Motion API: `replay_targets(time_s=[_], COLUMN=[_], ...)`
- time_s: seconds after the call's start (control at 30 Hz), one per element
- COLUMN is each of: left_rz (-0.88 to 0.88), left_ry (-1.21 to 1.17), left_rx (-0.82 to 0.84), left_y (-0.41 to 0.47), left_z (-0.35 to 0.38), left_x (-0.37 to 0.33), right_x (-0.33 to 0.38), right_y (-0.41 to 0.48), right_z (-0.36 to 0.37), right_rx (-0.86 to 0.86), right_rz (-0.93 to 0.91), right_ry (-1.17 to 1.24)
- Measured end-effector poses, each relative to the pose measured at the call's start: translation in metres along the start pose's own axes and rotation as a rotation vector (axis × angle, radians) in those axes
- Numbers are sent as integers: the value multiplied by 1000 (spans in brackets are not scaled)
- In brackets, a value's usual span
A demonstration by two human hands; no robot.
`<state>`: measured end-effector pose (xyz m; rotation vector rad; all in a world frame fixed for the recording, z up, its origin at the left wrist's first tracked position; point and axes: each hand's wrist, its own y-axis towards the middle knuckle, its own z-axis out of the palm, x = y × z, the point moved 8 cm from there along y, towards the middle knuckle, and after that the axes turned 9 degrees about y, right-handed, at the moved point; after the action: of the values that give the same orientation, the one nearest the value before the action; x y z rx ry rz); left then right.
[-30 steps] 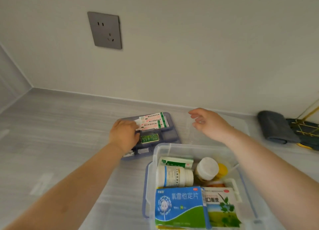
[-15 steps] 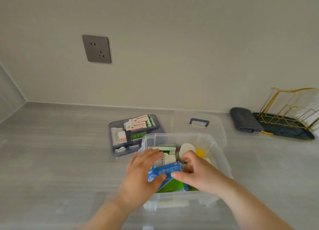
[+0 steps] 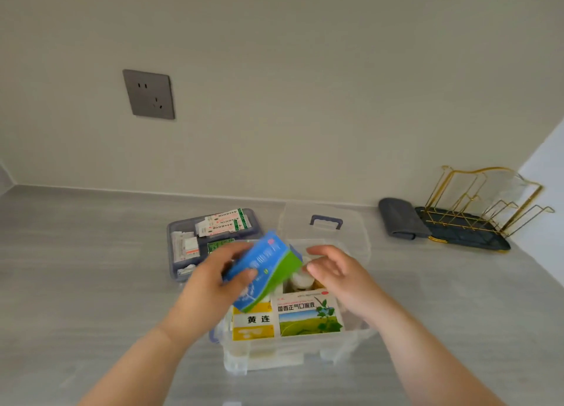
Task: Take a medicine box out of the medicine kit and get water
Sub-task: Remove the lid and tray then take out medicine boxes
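A clear plastic medicine kit (image 3: 293, 355) stands open on the grey counter in front of me. My left hand (image 3: 210, 286) grips a blue and green medicine box (image 3: 268, 268), tilted and lifted above the kit's left side. My right hand (image 3: 334, 273) hovers open over the kit's right side, fingers spread, just right of the box. Inside the kit lie a yellow and white box (image 3: 252, 321), a box with a green field picture (image 3: 308, 315), and white bottles (image 3: 300, 279) partly hidden behind the lifted box.
The kit's grey inner tray (image 3: 183, 225) with plasters sits behind the kit at left. Its clear lid (image 3: 351, 231) with a blue handle lies behind it. A folded grey cloth (image 3: 399, 218) and a gold wire rack (image 3: 482, 204) on a dark tray stand at the right. A wall socket (image 3: 149, 94) is above.
My left hand has lifted the blue and green box up out of the kit, uncovering the yellow box. My right hand has let go of it and opened.
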<state>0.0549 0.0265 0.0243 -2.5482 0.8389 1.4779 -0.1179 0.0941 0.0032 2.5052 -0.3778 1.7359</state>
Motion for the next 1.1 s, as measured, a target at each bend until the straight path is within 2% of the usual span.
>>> replay_targets(time_s=[0.13, 0.27, 0.37, 0.47, 0.6, 0.77, 0.9, 1.03, 1.1], left_rz=[-117, -347, -483, -520, -488, -373, -382, -407, -424], left_ry=[-149, -53, 56, 147, 221, 198, 183, 386, 415], left_rx=[-257, -323, -322, -274, -192, -136, -72, -30, -19], left_y=[-11, -33, -47, -52, -47, -38, -30, -25, -25], left_z=[-47, -65, -68, -62, -60, -64, -57, -48, -45], left_x=[33, 92, 128, 149, 161, 162, 169, 173, 175], right_x=[-14, -13, -19, -28, -29, -32, -34, -37, -37], right_y=[-1, -1, 0, 0, 8, 12, 12, 13, 14], right_z=[7, 16, 14, 16, 21, 20, 17, 22, 25], right_rx=[71, 145, 197, 284, 378, 380, 368, 434, 454], right_rz=[46, 54, 143, 249, 295, 361, 386, 439, 467], right_ry=[-539, -733, -724, -692, -757, -721, -687, -737, -765])
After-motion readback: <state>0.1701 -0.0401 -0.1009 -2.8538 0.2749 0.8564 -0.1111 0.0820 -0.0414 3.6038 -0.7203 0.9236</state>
